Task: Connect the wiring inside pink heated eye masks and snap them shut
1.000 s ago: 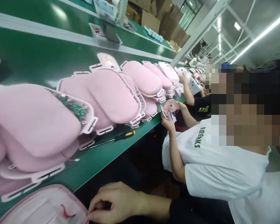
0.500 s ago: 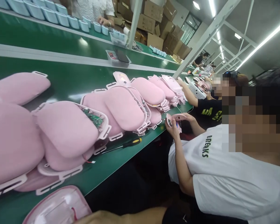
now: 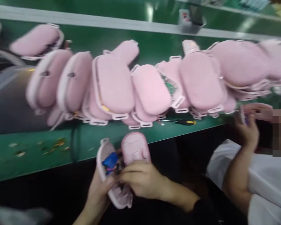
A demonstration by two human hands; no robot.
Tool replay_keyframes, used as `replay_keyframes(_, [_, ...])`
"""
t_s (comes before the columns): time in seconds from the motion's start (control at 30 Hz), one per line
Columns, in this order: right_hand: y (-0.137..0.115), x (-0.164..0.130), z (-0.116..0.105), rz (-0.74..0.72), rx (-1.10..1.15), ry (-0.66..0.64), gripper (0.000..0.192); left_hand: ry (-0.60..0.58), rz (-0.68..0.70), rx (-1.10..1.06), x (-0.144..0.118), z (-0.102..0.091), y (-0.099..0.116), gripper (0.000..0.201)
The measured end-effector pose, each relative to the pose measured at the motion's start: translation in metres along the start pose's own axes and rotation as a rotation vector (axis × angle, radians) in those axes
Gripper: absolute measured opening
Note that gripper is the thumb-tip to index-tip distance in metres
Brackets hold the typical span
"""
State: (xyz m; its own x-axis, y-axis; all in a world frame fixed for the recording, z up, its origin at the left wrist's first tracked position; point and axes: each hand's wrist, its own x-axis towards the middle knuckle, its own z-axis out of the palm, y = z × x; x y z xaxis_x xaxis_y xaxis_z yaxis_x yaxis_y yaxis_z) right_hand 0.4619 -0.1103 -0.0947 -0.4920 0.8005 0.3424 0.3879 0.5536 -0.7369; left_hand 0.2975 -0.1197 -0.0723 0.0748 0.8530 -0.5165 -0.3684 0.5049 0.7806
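Many smooth pink shells (image 3: 152, 90) crowd the glossy green counter (image 3: 37, 168); the left hand (image 3: 99, 187) grips an open casing (image 3: 117, 200), the right hand (image 3: 142, 179) bunches over it, grasp too blurred to tell.

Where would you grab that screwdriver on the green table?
Likely by its black-and-yellow handle, from above on the table's near side: it lies uncovered close to the edge, while the thin shaft points left toward the pink shells.

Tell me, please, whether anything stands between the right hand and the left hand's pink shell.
Nothing visible does: the right hand is at the open side of the pink shell; the cover shows behind that hand.
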Motion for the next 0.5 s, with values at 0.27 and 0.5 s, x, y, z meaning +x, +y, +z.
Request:
replay_keyframes(0.27, [0.002,0.007,-0.009,0.147,0.278,0.239,0.018,0.013,0.046,0.015,0.002,-0.008,0.004,0.089])
replay_keyframes(0.5, [0.006,0.004,-0.012,0.083,0.263,0.067,0.017,-0.004,-0.005,-0.033,-0.001,-0.008,0.003,0.096])
